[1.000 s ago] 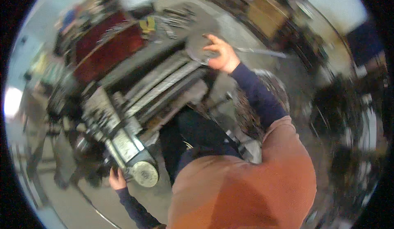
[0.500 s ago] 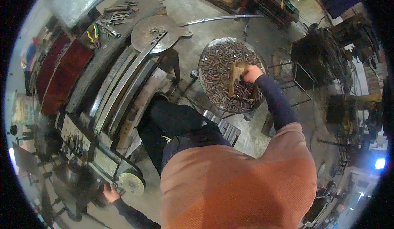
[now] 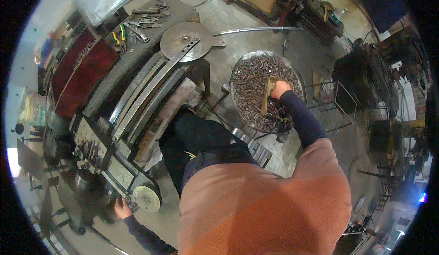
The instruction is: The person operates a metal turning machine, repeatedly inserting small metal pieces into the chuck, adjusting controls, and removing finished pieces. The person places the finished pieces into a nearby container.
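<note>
My right hand (image 3: 280,89) is closed on the upper edge of a tan, box-shaped scoop (image 3: 265,100). Tilted, the scoop sits among many short metal pieces (image 3: 247,83), brownish and cylindrical, that fill a large round metal pan (image 3: 235,100). The pan stands ahead of me, to the right. Far to the lower left, my left hand (image 3: 122,208) reaches to the near end of a long metal machine (image 3: 120,175), beside its round pulley wheel (image 3: 147,199). Its fingers look apart, and I see nothing held in them; their tips are partly lost against dark machine parts.
A round metal disc (image 3: 185,42) with a long bar (image 3: 155,90) tops the machine. Wrenches (image 3: 144,21) and yellow-green pliers (image 3: 120,38) lie on its far end. A thin metal rod (image 3: 258,29) extends behind the pan; a metal frame (image 3: 340,104) stands at its right.
The whole view has shifted slightly. In the pan, the scoop has tilted and shows a narrower side, my right hand still on it. My left hand stays by the machine's near end.
</note>
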Motion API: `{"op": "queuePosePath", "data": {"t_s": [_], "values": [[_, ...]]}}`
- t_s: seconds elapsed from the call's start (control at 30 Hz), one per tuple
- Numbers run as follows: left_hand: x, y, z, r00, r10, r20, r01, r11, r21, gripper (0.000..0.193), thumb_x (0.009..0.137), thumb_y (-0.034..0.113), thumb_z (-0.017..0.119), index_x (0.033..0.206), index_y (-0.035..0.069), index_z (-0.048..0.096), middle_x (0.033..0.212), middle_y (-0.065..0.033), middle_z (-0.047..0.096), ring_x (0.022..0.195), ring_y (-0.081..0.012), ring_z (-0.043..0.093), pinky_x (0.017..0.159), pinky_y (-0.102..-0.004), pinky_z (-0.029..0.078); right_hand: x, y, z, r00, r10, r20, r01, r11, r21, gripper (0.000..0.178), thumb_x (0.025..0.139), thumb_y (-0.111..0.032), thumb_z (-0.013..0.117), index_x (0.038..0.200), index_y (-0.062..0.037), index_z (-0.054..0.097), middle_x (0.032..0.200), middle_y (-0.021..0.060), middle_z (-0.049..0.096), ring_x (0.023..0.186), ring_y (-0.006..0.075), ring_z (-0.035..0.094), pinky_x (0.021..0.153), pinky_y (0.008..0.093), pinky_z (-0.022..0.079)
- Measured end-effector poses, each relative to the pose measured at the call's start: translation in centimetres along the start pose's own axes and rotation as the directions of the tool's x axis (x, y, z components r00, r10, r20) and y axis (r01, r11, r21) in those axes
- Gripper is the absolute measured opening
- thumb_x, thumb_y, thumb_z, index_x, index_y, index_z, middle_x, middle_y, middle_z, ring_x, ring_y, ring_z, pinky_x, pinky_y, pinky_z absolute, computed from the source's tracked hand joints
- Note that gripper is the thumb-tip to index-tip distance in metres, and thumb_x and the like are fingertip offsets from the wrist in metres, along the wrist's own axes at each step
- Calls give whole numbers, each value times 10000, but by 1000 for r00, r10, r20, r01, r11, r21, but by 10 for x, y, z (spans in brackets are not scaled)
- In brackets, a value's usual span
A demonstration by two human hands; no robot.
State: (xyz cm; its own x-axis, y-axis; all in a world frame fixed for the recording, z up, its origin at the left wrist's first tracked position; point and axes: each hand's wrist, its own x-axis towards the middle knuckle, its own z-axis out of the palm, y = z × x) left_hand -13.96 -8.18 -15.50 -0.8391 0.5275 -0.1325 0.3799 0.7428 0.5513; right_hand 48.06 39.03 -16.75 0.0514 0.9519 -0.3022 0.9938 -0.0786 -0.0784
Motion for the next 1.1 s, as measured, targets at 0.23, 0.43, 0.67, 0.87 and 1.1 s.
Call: {"op": "queuePosePath", "data": {"t_s": [0.23, 0.43, 0.67, 0.87, 1.1], "values": [[-48, 83, -59, 985, 167, 53, -152, 965, -214, 345, 848, 92, 566, 1129, -98, 500, 1002, -150, 594, 899, -194, 580, 787, -297, 466, -50, -63, -65, 710, -585, -392, 704, 603, 374, 379, 571, -34, 557, 933, -49, 669, 1050, 158, 573, 885, 279, 586, 766, 341, 472], [-62, 219, -46, 947, 320, 31, -250, 794, -553, 231, 835, 82, 574, 1001, -78, 568, 860, -90, 619, 793, -139, 593, 714, -253, 465, -121, -248, -80, 134, -877, -461, 748, -216, 628, 466, 627, -274, 585, 996, 8, 630, 1090, 176, 531, 988, 298, 547, 877, 351, 416], [-65, 263, 4, 860, 469, 203, -63, 492, -868, 325, 926, 244, 446, 931, -48, 587, 761, -123, 637, 717, -187, 617, 684, -284, 471, -194, -362, -66, -281, -810, -515, 525, -579, 624, 479, 746, -355, 563, 1004, 46, 609, 1101, 188, 510, 912, 287, 579, 829, 352, 442], [-64, 249, 21, 876, 419, 240, 160, 217, -963, 361, 934, 292, 412, 901, -31, 571, 724, -134, 613, 641, -221, 608, 624, -323, 497, -209, -370, -67, -240, -886, -397, 402, -463, 790, 477, 748, -347, 599, 1006, 54, 608, 1109, 205, 513, 911, 281, 571, 801, 341, 450], [-64, 250, 26, 870, 390, 302, 281, 111, -953, 373, 931, 313, 406, 890, -24, 559, 704, -152, 611, 611, -241, 610, 620, -336, 503, -201, -375, -52, -219, -885, -412, 400, -466, 789, 403, 684, -214, 594, 1007, 26, 617, 1071, 169, 533, 849, 238, 596, 757, 308, 464]]}}
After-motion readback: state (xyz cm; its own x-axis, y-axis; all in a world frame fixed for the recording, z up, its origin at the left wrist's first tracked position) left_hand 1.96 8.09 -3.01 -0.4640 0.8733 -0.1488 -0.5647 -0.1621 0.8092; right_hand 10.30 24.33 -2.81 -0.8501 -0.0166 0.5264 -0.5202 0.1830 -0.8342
